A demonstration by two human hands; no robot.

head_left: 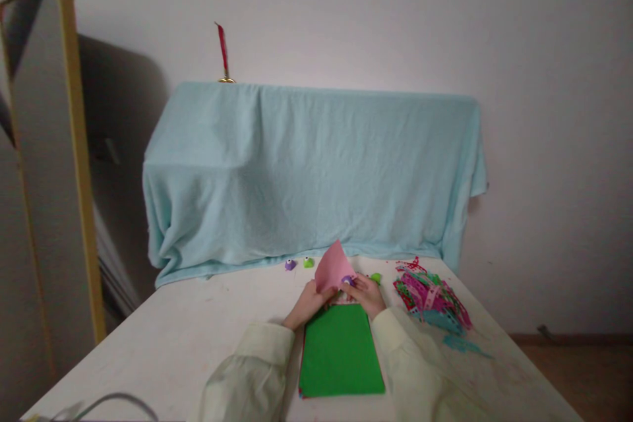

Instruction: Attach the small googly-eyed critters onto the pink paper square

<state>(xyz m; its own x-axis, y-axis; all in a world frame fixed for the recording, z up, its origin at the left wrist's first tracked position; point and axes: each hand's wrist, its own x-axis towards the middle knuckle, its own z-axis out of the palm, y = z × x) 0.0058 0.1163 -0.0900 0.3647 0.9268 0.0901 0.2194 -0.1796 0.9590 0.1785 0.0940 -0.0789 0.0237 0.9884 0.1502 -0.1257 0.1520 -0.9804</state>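
Holding: a pink sheet (333, 267) is raised between both hands, its upper corner tilted away from the person, so that its lower edge meets a small purple punch (348, 280).
Left hand (310, 302): closed on the sheet's lower left edge, apparently steadying it upright.
Right hand (368, 294): wrapped about the purple punch at the sheet's lower right; the grip looks set for pressing, though the fingers are too small to read exactly.
Beneath the hands: a green sheet (340, 351) lies flat on the tabletop (198, 323), toward the person, with further coloured edges showing under it; it reads as a stock pile kept within reach.
Beyond the hands: a second purple punch (290, 264) and a green punch (308, 262) stand apart; another green punch (376, 277) sits just beside the right hand.
Right of the hands: a heap of punched strips (429, 297), pink, green and blue, set clear of the work.
Behind: a pale blue cloth (311, 171) draped over a bulky form.
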